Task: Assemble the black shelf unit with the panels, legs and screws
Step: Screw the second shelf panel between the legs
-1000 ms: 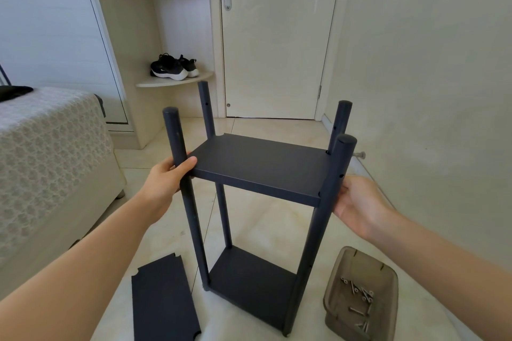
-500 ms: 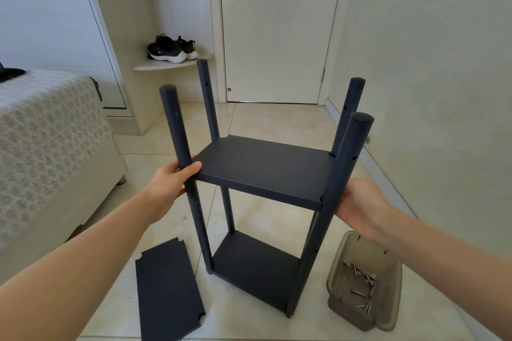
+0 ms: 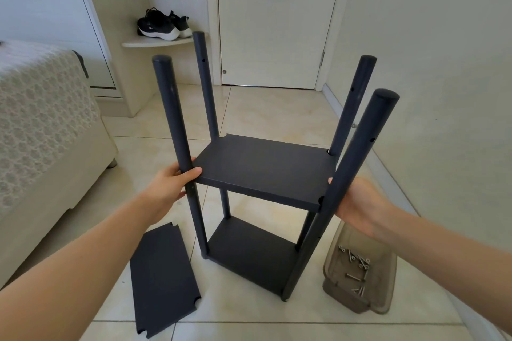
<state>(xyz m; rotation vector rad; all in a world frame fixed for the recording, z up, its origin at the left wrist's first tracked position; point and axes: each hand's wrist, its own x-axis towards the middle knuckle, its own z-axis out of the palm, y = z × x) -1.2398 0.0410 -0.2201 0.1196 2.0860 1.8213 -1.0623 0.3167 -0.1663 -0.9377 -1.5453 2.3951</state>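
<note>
As the middle panel (image 3: 263,169) has slid lower, the left hand (image 3: 166,185) grips the near left leg (image 3: 171,108), the right hand (image 3: 360,205) the near right leg (image 3: 360,147); shelf unit (image 3: 249,255) stands on the floor (image 3: 277,113), probably awaiting screws (image 3: 356,266).

1. Black shelf unit (image 3: 266,174): upright on the floor, with four round legs. Middle panel (image 3: 277,163) and bottom panel (image 3: 249,255) are fitted; bare leg tops rise above.
2. Left hand (image 3: 166,185) grips its near-left leg (image 3: 178,130); right hand (image 3: 360,207) grips its near-right leg (image 3: 360,147).
3. Loose notched panel (image 3: 163,282): flat, just left of the unit's base.
4. Screws (image 3: 356,266): in a brown tray (image 3: 349,304) just right of the base.
</note>
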